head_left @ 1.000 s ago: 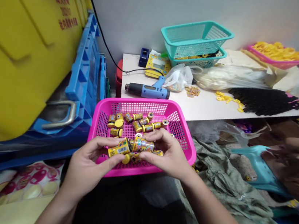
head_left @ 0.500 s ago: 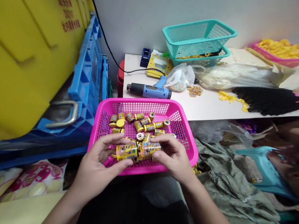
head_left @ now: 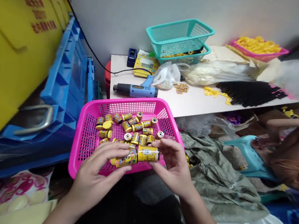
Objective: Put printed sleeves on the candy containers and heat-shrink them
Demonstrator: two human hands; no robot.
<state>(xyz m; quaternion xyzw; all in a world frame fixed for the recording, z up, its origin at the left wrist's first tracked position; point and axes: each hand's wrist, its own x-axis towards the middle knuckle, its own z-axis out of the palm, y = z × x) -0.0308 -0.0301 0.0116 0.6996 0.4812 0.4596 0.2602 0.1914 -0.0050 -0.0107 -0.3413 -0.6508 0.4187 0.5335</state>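
Yellow canisters, end to end: my left hand pinches nine-o'clock one, right hand three-o'clock one. Slack grip could drop either into pink basket, twelve o'clock.

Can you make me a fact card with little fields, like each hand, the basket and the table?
Left hand: holds a yellow printed canister
Right hand: holds another canister, end to end with the first
Pink basket: below the hands, with many more yellow canisters inside
White table: heat gun, two stacked teal baskets
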